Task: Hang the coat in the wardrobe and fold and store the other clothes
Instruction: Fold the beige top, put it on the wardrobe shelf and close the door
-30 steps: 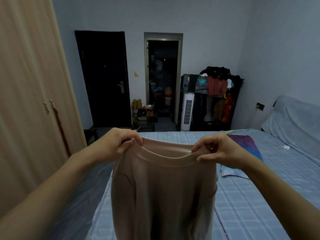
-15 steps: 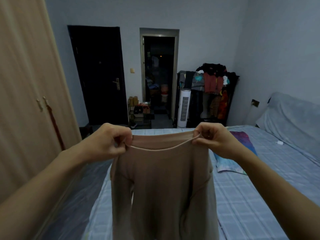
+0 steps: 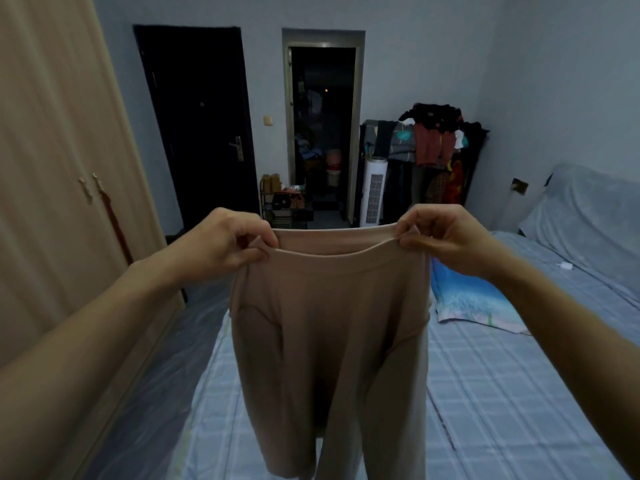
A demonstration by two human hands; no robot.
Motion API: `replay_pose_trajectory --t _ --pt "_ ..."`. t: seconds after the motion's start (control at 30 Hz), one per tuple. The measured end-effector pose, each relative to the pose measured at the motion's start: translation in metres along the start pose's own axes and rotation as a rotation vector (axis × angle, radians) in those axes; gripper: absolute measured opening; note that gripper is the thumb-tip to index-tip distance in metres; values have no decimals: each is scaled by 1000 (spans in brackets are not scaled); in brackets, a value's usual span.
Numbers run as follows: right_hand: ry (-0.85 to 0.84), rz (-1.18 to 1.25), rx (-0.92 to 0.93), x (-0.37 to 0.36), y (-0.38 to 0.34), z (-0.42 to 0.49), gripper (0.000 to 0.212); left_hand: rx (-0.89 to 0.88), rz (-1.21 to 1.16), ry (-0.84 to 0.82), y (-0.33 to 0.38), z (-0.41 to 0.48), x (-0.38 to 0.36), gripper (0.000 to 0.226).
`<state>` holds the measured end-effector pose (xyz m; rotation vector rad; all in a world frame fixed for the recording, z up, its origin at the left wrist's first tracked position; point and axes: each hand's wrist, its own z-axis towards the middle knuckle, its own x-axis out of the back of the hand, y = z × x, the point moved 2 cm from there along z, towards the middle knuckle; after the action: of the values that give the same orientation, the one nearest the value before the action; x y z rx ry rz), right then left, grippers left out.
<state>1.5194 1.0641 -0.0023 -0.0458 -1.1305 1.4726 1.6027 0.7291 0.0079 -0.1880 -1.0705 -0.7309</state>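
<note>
A pair of beige trousers (image 3: 329, 341) hangs in the air in front of me, above the bed. My left hand (image 3: 225, 242) pinches the left end of the waistband. My right hand (image 3: 446, 233) pinches the right end. The waistband is stretched between both hands, and the legs drop out of the bottom of the frame. A blue and purple garment (image 3: 474, 299) lies flat on the bed (image 3: 502, 393) just right of the trousers. The light wooden wardrobe (image 3: 62, 188) stands at the left with its doors closed.
A narrow floor strip runs between wardrobe and bed. At the far wall are a dark door (image 3: 197, 123), an open doorway (image 3: 322, 126), a white tower fan (image 3: 374, 192) and a clothes rack (image 3: 429, 157) piled with garments. A covered headboard (image 3: 588, 216) is at the right.
Both hands have lifted the trousers higher and pulled the waistband wider and tauter. The grip on both ends is unchanged.
</note>
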Motion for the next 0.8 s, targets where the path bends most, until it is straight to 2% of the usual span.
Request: replay_pose_trajectory --t 0.17,0.33,0.47,0.57,0.67,0.8 --pt "-116 -80 -22 1 3 -6 15 -12 26 12 1 1 4 15" --pt "-143 53 -92 1 -1 -18 10 95 -190 27 2 -5 5 14" --pt "-101 109 -134 1 -2 -24 20 137 -300 88 3 -6 3 9" --pt "-83 68 -103 -8 0 -25 20 127 -318 130 2 -6 1 16" --pt "-73 -22 -112 -16 8 -28 30 120 -333 135 1 -6 1 21" --pt "44 -17 -59 -17 12 -30 38 144 -317 127 -2 -8 0 28"
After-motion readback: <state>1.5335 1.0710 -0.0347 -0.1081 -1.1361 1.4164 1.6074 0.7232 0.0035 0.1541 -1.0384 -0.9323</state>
